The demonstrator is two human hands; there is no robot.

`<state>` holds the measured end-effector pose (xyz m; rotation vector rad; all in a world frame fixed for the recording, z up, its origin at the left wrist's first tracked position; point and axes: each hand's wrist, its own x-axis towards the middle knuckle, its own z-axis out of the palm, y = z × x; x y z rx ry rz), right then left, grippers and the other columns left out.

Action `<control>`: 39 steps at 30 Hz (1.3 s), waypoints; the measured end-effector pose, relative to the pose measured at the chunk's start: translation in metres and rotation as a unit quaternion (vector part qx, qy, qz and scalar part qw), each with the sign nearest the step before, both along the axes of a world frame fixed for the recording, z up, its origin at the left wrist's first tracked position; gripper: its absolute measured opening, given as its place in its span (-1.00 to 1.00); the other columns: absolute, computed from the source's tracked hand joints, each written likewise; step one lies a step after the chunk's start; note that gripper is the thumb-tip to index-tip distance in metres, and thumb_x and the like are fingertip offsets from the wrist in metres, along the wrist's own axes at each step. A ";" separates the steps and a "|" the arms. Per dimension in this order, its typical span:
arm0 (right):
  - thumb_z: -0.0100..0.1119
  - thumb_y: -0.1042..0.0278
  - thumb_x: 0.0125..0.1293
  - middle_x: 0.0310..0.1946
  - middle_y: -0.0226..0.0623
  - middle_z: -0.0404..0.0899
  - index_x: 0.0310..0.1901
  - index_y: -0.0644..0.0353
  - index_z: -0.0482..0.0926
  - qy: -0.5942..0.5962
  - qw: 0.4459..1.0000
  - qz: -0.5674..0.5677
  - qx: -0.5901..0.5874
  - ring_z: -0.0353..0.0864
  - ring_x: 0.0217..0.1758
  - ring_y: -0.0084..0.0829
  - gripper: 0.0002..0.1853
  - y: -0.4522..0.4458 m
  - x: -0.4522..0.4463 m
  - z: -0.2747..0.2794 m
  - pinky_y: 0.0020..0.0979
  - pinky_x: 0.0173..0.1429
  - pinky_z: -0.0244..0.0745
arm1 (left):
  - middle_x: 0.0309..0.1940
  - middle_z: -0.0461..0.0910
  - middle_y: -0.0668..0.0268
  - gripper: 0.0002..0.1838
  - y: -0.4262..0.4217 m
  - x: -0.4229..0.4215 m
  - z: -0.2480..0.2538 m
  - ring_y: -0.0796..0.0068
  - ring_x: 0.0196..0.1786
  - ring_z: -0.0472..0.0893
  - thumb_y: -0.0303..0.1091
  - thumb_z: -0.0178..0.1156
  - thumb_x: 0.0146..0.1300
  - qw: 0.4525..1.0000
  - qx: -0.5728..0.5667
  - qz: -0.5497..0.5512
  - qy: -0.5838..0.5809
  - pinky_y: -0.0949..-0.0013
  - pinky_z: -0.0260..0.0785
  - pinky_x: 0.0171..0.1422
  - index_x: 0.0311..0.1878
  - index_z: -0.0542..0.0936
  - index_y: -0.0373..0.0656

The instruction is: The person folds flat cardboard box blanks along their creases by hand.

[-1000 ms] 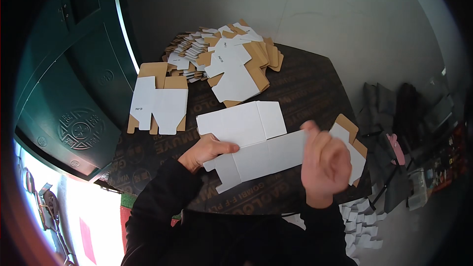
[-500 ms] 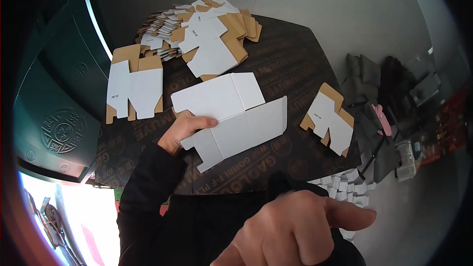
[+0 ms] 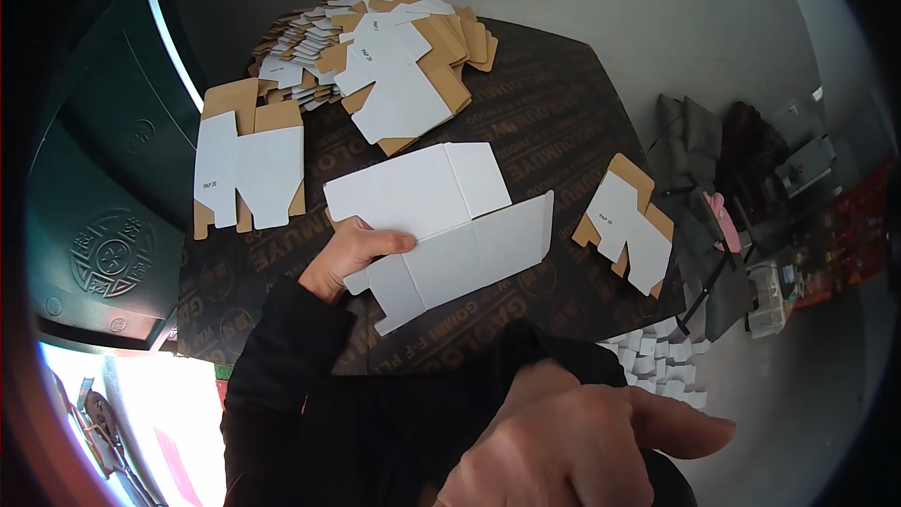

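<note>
My left hand (image 3: 361, 249) grips the left part of a white folded carton blank (image 3: 479, 249), thumb on top and fingers underneath. The blank lies partly unfolded, with creased panels and a raised flap at its right end. My right hand (image 3: 572, 441) is large and near the camera at the bottom, away from the cardboard. One of its digits stretches out to the right, apart from the others, whose tips are out of view; nothing shows in it.
A dark printed table (image 3: 554, 94) carries a heap of flat cartons (image 3: 399, 75) at the back, a flat carton (image 3: 267, 164) on the left and another (image 3: 624, 221) on the right. White pieces (image 3: 657, 361) lie on the floor. A green door (image 3: 113, 188) stands at left.
My right hand has left the blank's right end and come down close to the camera. The view has shifted, so the table sits higher and further left. My left hand keeps its grip.
</note>
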<state>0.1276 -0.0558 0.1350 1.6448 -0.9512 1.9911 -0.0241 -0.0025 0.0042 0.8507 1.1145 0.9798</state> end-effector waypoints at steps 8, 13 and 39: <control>-0.03 -0.16 0.36 -0.71 -0.35 0.13 -0.70 0.03 0.20 0.008 1.000 0.001 0.017 0.10 -0.72 -0.32 -0.43 0.014 0.007 0.001 -0.16 -0.16 0.25 | -0.42 0.65 0.11 -0.66 0.000 0.003 0.001 0.47 -0.45 0.58 -0.45 0.31 0.04 1.000 0.009 0.005 -0.010 0.58 0.43 -0.31 -0.15 0.60 -0.50; -0.02 -0.17 0.35 -0.70 -0.35 0.13 -0.70 0.03 0.20 0.015 1.000 0.004 0.016 0.09 -0.72 -0.33 -0.43 0.021 0.011 -0.001 -0.18 -0.15 0.23 | -0.36 0.65 0.09 -0.60 -0.005 0.004 0.007 0.44 -0.43 0.59 -0.49 0.31 0.02 0.999 0.011 0.029 -0.023 0.55 0.45 -0.27 -0.06 0.56 -0.49; -0.02 -0.19 0.34 -0.71 -0.36 0.11 -0.69 0.03 0.21 -0.005 1.000 -0.024 -0.018 0.08 -0.71 -0.33 -0.43 0.033 0.020 -0.005 -0.23 -0.19 0.21 | -0.24 0.66 0.06 -0.51 -0.003 0.002 0.002 0.38 -0.31 0.60 -0.54 0.33 -0.02 0.998 0.006 0.041 -0.052 0.50 0.45 -0.10 0.04 0.53 -0.48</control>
